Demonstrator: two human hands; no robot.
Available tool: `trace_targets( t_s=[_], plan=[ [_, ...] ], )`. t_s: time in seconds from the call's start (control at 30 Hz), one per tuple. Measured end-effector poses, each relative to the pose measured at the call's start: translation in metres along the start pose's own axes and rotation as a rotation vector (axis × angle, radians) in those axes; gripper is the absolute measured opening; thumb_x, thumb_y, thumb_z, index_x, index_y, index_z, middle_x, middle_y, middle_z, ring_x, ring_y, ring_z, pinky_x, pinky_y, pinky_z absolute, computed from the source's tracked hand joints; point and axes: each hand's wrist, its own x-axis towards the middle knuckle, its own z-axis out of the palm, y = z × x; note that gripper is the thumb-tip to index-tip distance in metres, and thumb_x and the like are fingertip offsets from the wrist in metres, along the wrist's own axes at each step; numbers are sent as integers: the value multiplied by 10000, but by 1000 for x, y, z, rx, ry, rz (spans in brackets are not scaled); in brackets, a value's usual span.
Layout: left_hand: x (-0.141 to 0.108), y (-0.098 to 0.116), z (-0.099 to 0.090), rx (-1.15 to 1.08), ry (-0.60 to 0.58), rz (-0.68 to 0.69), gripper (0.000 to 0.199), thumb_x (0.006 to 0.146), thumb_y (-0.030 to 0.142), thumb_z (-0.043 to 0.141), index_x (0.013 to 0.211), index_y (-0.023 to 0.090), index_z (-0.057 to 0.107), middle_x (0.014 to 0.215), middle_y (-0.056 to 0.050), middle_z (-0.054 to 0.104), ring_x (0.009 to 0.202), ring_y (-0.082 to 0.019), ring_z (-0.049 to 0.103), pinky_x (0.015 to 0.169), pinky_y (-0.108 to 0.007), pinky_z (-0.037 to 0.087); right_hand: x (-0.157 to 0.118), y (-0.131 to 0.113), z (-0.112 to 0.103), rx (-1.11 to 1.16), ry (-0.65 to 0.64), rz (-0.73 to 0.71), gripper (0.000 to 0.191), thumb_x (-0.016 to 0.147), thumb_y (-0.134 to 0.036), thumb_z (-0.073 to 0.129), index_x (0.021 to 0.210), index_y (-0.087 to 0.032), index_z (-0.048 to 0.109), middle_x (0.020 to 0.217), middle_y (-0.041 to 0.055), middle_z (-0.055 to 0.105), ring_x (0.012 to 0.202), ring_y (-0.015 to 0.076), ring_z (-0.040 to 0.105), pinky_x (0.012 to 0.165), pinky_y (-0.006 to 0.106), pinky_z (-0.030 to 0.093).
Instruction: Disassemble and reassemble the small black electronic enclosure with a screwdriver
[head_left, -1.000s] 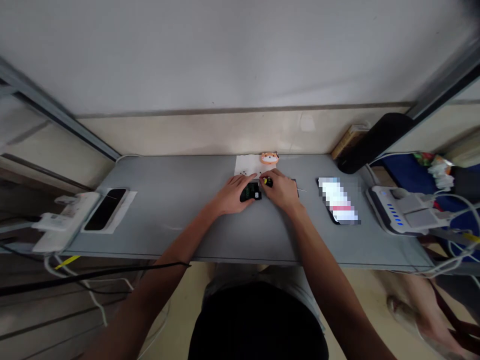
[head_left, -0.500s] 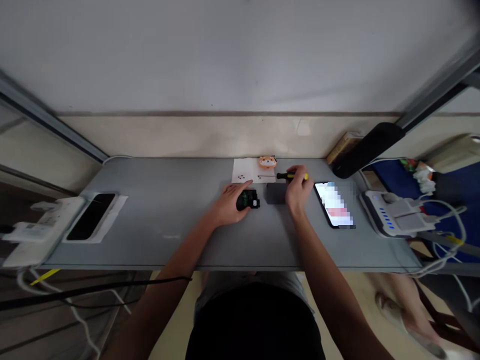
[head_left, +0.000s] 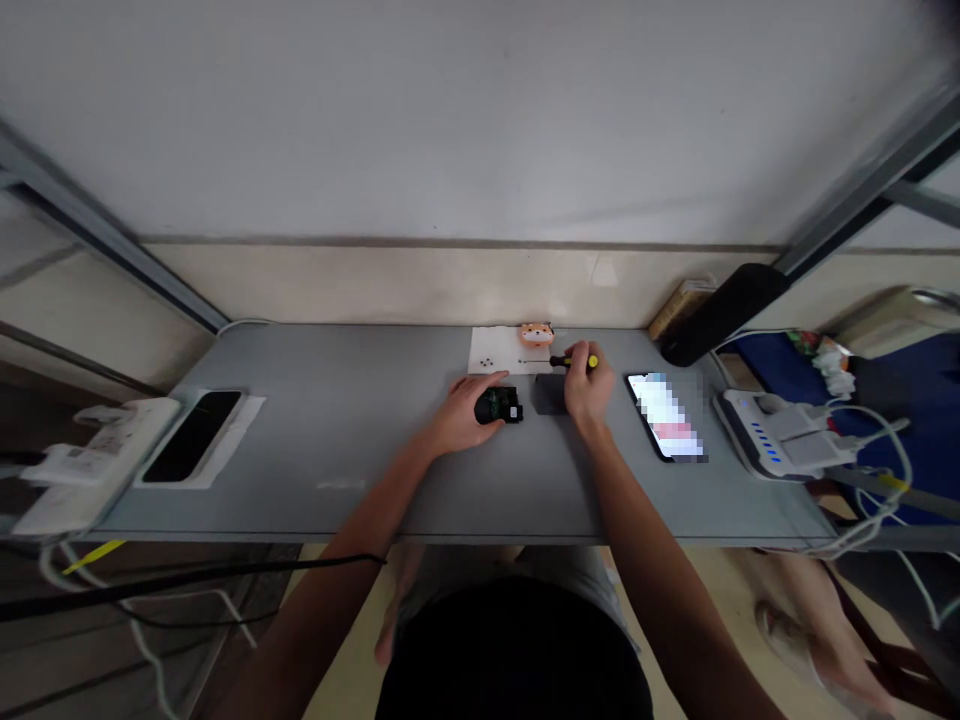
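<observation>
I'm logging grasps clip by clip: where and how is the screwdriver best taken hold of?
Best, I'd judge, by the thick handle of the screwdriver, coming from the right. Its thin shaft points left over the white paper, so the handle end offers more to grip and leaves the shaft clear. The right hand holds it by that end.

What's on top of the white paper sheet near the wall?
Small dark pieces and an orange animal-faced object; a black-yellow screwdriver in the right hand extends over the paper. Anything beneath the object is hidden.
</observation>
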Motion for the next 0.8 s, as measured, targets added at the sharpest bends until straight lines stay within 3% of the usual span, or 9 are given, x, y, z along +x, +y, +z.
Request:
trace_targets(
  t_s=[0.17,0.4,0.67,0.8],
  plan=[
    [0,1,0,-6,15,8,713,783,191,758,1447,280,516,1393,-69,662,1316,-286,596,1205,-484,370,2,-4,-1,250,130,121,478,944,-605,405,699,-225,560,524,-48,459,490,133,464,535,275,365],
    [1,-1,2,-7,25,-6,709,798,249,807,1446,287,522,1326,-71,700,1281,-287,619,1177,-497,389,8,1,2,352,202,314,487,933,-620,415,679,-230,558,519,-45,446,460,123,458,495,274,365],
    [1,-3,3,43,9,4,688,827,303,796,1454,281,513,1338,-84,689,1283,-285,611,1168,-489,372,15,11,-3,326,7,324,585,892,-754,430,684,-230,586,491,-41,469,449,133,473,477,277,362],
    [1,-4,3,138,98,6,506,879,377,744,1355,274,606,1315,-82,689,1296,-306,579,1170,-533,330,8,3,-4,273,-55,236,625,892,-784,426,660,-228,592,451,-44,444,445,138,475,484,283,365]
  ],
)
